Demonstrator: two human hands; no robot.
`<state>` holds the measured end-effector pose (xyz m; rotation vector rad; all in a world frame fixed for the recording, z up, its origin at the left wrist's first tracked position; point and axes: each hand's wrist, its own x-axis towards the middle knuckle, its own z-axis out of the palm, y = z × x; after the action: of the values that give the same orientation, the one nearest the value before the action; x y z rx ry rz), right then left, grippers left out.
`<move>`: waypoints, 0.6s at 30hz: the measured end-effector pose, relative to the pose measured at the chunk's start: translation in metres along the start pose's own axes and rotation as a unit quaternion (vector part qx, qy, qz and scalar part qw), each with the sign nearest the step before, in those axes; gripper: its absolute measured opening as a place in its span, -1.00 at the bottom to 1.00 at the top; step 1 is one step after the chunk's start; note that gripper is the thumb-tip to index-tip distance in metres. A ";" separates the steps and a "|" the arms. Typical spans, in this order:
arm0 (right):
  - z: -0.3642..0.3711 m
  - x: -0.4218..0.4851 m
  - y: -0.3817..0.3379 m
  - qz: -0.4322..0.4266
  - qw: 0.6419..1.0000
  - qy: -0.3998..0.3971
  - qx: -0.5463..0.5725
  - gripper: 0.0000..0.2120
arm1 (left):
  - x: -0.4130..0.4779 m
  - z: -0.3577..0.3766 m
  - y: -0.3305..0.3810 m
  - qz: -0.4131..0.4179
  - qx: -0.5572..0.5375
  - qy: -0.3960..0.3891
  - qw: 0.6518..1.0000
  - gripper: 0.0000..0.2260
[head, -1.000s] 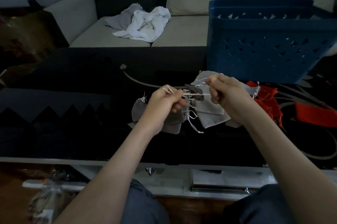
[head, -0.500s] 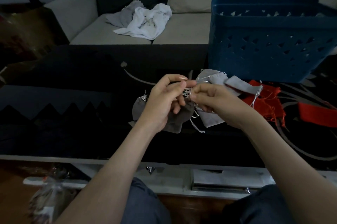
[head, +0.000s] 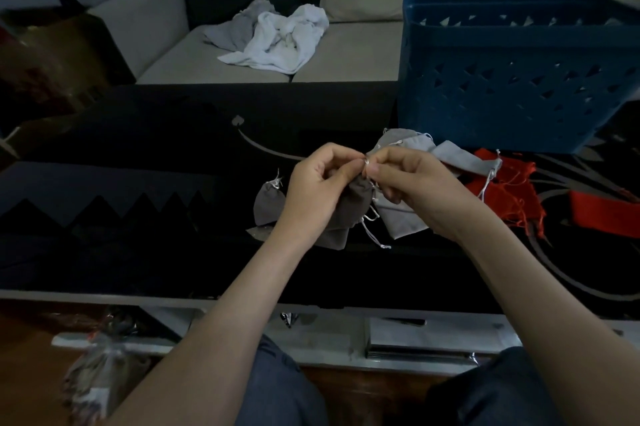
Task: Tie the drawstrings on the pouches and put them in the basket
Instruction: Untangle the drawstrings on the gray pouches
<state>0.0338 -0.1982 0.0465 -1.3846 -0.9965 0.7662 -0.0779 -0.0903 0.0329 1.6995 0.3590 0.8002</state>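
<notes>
Dark table (head: 138, 217) under you: your left hand (head: 311, 190) and right hand (head: 412, 186) both pinch the drawstring (head: 366, 162), the pouch (head: 356, 203) hanging just below the grip; the basket (head: 519, 96) sits beyond, nearer your right.

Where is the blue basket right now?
In the head view the blue basket stands far right on the dark table, just behind the grey pouches and red pouches.

One basket (head: 512, 86), two hands (head: 317, 190) (head: 412, 186), roughly six grey pouches (head: 266, 203)

The view is dim and underexposed, edges bowed, shadows possibly hiding detail.
</notes>
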 end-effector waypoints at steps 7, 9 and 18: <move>0.007 -0.002 0.000 0.003 0.997 -0.016 -0.076 -0.92 | -0.003 0.001 0.006 0.041 0.027 0.049 0.998 -0.85; 0.008 -0.001 0.001 0.003 0.997 -0.009 -0.078 -0.95 | -0.004 0.001 0.006 0.046 0.040 0.045 0.997 -0.85; 0.021 0.001 0.004 -0.091 0.985 0.093 -0.114 -0.85 | -0.002 0.000 0.004 -0.017 -0.009 0.054 0.998 -0.91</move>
<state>0.0161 -0.1877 0.0411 -1.5063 -1.0684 0.3880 -0.0802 -0.0926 0.0365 1.6328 0.4516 0.8706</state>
